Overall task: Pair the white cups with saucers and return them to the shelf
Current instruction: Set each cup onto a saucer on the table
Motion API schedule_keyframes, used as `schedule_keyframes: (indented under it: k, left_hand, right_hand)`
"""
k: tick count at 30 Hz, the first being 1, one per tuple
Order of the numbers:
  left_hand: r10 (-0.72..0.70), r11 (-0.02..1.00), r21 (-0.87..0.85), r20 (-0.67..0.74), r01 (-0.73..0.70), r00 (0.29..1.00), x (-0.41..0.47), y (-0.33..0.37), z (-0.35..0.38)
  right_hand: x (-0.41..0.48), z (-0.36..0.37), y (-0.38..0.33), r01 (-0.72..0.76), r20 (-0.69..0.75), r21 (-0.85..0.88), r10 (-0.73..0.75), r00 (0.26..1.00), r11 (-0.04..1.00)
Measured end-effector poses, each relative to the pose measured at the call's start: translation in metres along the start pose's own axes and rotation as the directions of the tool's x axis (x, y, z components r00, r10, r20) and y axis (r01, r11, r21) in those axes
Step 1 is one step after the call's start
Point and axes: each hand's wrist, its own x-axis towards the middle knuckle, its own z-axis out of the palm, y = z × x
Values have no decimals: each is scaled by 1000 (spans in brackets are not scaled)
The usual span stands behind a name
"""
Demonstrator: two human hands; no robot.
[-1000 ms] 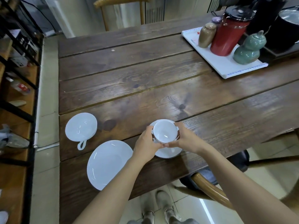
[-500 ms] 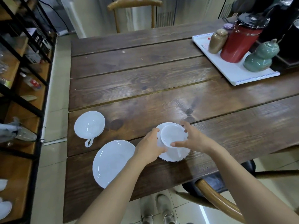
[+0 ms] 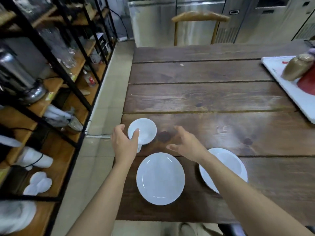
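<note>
A white cup (image 3: pixel 144 129) with a handle stands on the wooden table (image 3: pixel 213 99) near its left edge. My left hand (image 3: pixel 123 144) reaches it, thumb over its near rim and fingers spread beside its left wall, not closed on it. To the cup's right, my right hand (image 3: pixel 186 144) hovers with fingers apart, holding nothing. An empty white saucer (image 3: pixel 160 178) lies just in front of the cup. Further right lies a second saucer (image 3: pixel 228 165), partly hidden by my right forearm; what sits on it is blurred.
A black-framed shelf with wooden boards (image 3: pixel 56 86) runs along the left, holding glassware, a metal pot and white dishes (image 3: pixel 39 183) low down. A white tray (image 3: pixel 289 92) with a brown jar (image 3: pixel 298 68) sits at the table's right. A wooden chair (image 3: pixel 199 16) stands at the far end.
Both hands have let go of the cup on the right saucer and moved left to the other cup. My view has swung left toward the shelf.
</note>
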Motion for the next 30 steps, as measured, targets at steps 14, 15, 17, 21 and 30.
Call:
schedule_keyframes:
  k: [14, 15, 17, 21, 30]
  left_hand:
    - [-372, 726, -436, 400, 531, 838, 28, -16, -4]
    - [-379, 736, -427, 382, 525, 843, 27, -16, -4]
    - [-372, 771, -400, 347, 495, 861, 24, -13, -5]
    - [-268, 859, -354, 307, 371, 913, 12, -5, -9]
    - [-222, 934, -198, 333, 298, 917, -26, -4, -14]
  right_hand:
    - [57, 43, -35, -231, 230, 517, 127, 965, 824]
    - [56, 43, -35, -229, 213, 516, 136, 968, 825]
    - [52, 41, -36, -211, 165, 494, 148, 975, 843]
    - [41, 36, -32, -172, 55, 409, 164, 985, 896]
    - [1, 33, -19, -92, -31, 185, 99, 995, 978]
